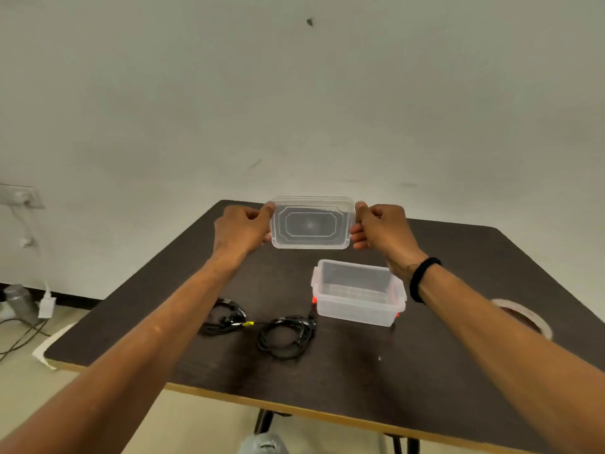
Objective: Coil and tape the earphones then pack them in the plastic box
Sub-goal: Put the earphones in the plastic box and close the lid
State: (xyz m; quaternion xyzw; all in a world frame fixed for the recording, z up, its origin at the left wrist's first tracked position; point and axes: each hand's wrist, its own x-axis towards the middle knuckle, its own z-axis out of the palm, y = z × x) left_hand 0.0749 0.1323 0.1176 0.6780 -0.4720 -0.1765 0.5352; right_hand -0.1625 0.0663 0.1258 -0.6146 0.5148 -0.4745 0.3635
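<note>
With each hand, left hand (240,229) and right hand (379,229), pinching an end of the lid (312,223), the plastic box (358,291) below the right hand sat empty and both earphones (255,326) lay unpacked, their taping unclear.

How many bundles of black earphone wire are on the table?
2. One earphone coil lies partly under the left forearm; the other earphone coil sits nearer the plastic box. None seem hidden.

A plain room: bare wall (294,93), dark table (360,371), wall socket (21,195).
</note>
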